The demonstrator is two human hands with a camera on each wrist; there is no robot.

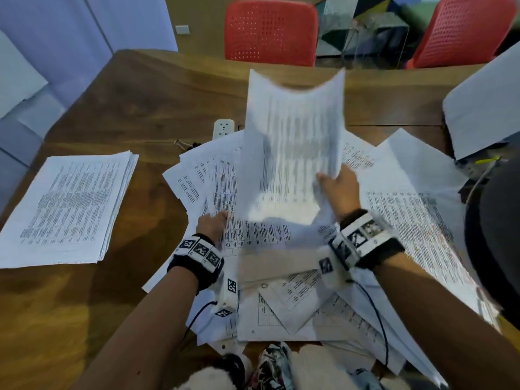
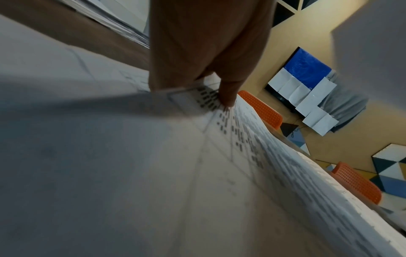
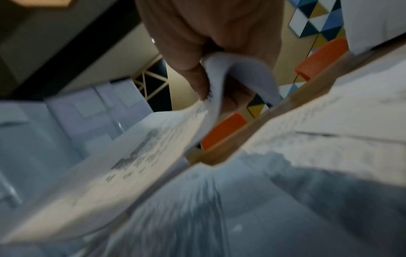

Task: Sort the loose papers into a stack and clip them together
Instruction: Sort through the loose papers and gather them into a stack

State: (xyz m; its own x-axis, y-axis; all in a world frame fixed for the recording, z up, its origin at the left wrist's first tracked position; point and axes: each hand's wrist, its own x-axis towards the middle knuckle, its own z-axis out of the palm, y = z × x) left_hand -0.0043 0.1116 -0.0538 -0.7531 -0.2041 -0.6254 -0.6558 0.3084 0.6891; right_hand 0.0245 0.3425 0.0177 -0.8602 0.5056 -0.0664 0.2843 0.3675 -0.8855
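Raised sheet (image 1: 292, 153) motion-blurred, print illegible, bowed; right hand (image 1: 339, 190) pinches its near right corner. Left hand (image 1: 213, 225), fingers partly hidden, presses scattered papers (image 1: 408, 220) mid-table. Neat stack (image 1: 70, 206) left.

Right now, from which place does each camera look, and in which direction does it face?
Head: sits above the table, faces forward and down at the loose papers; shows both forearms, left hand, right hand.
Left wrist: looks along the left hand, whose fingers touch a printed sheet; red chairs beyond.
Right wrist: looks along the right hand, which pinches the lifted sheet.
Shared: the lifted sheet also shows in the head view; red chairs show in all three.
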